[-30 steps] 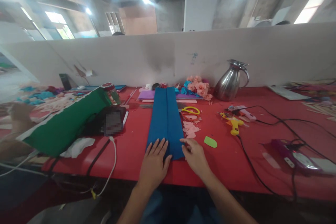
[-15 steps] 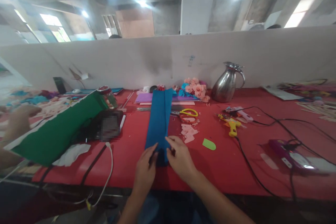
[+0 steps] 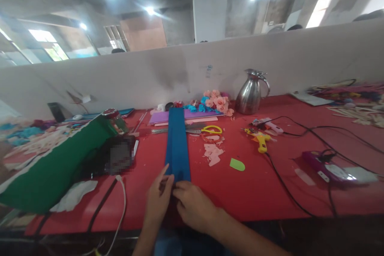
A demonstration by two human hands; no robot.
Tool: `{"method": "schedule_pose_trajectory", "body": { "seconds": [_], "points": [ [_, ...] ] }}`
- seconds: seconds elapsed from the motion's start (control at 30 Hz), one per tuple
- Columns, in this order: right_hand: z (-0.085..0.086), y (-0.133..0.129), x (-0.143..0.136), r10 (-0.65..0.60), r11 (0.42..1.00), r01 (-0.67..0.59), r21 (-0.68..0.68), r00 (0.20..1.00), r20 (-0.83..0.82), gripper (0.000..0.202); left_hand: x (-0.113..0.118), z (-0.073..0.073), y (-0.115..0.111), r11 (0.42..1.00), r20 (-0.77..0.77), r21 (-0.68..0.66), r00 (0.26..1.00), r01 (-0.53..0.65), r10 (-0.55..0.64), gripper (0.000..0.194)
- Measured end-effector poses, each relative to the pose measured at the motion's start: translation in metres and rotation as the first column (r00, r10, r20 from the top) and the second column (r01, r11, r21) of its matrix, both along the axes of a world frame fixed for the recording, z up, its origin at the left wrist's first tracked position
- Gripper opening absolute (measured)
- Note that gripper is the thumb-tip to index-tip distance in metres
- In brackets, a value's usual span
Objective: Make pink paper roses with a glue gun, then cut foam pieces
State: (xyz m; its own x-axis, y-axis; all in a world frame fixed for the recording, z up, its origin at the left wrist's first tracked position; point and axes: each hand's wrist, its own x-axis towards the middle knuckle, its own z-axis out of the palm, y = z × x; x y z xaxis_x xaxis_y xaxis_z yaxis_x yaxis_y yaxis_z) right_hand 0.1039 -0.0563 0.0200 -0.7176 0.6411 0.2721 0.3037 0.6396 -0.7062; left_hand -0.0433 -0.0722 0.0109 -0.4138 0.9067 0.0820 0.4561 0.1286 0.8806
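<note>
A long folded blue strip (image 3: pixel 179 144) lies lengthwise on the red table, its far end over purple sheets (image 3: pixel 159 117). At its near left edge is my left hand (image 3: pixel 158 196), thumb bent toward the strip and index finger extended along it. My right hand (image 3: pixel 193 206) has its fingers curled together at the near end, pinching the strip's edge. The fingertips of both hands almost meet there. To the right of the strip are yellow-handled scissors (image 3: pixel 211 129), pink scraps (image 3: pixel 213 153) and a light green piece (image 3: pixel 237 164).
A steel jug (image 3: pixel 249 94) stands at the back by the partition, beside pink paper flowers (image 3: pixel 220 102). A yellow glue gun (image 3: pixel 262 143) and a purple power strip (image 3: pixel 327 168) with cords lie right. Green paper (image 3: pixel 57 164), a jar (image 3: pixel 114 120) and a white cable (image 3: pixel 124 200) are left.
The strip now looks flatter and narrower at its far end. My right hand has moved down to the strip's near end and its fingers have curled in. The whole view has shifted.
</note>
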Motion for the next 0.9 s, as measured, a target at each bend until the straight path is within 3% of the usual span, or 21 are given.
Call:
{"method": "schedule_pose_trajectory", "body": {
  "seconds": [0.23,0.4,0.6,0.67,0.77,0.83,0.9],
  "points": [
    [0.000,-0.006,0.023,0.002,0.988,-0.019,0.154,0.993,0.114,0.033,0.004,-0.010,0.002,1.000,-0.095,0.014,0.995,-0.019,0.020,0.046],
    [-0.002,-0.002,0.047,-0.136,0.982,0.123,0.144,0.987,0.088,0.033,0.000,-0.014,-0.002,0.992,-0.218,0.102,0.972,-0.072,0.093,0.040],
    [0.002,0.015,0.076,-0.256,0.957,0.250,0.148,0.967,0.023,0.032,-0.005,-0.016,-0.007,0.997,-0.249,0.075,0.968,-0.022,0.040,0.041],
    [0.003,0.030,0.092,-0.366,0.915,0.354,0.194,0.930,0.029,0.031,-0.004,-0.018,-0.008,0.993,-0.259,0.108,0.964,-0.041,0.068,0.042],
    [0.005,0.053,0.116,-0.559,0.803,0.523,0.287,0.828,0.055,0.031,0.001,-0.020,-0.010,0.980,-0.330,0.176,0.932,-0.093,0.148,0.043],
    [0.007,0.063,0.128,-0.602,0.766,0.549,0.334,0.796,0.071,0.031,0.006,-0.022,-0.011,0.976,-0.405,0.193,0.898,-0.098,0.170,0.041],
    [0.007,0.067,0.137,-0.600,0.764,0.536,0.358,0.795,0.090,0.031,0.010,-0.024,-0.012,0.977,-0.458,0.196,0.874,-0.080,0.163,0.034]
  ]
}}
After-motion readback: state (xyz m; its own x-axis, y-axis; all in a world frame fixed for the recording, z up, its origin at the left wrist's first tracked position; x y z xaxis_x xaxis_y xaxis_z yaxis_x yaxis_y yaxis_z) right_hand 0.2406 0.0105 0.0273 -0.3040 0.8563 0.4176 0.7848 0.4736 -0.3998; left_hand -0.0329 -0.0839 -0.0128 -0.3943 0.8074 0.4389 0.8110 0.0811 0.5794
